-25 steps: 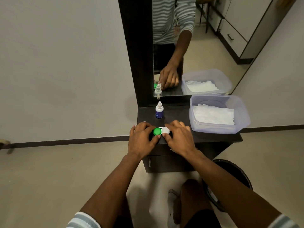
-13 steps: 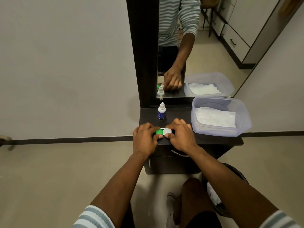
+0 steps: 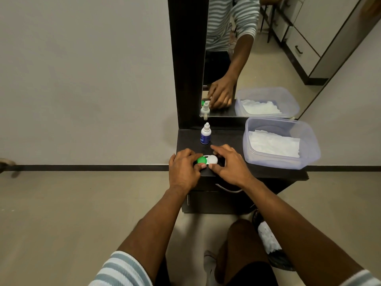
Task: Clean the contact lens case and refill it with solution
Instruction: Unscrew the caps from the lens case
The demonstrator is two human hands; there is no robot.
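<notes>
On the dark matte shelf [image 3: 226, 139], both hands grip the lens case [image 3: 207, 159]; left hand [image 3: 183, 170] pinches its round green cap [image 3: 201, 160]; right hand [image 3: 228, 165] its white cap [image 3: 212, 159].

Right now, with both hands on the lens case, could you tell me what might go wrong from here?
1. The lens case sits near the shelf's front edge; twisting its caps could slide it off.
2. The small bottle stands upright just behind the right hand; lifting that hand could tip it.
3. The left hand covers part of the green cap, so its grip may slip.
</notes>
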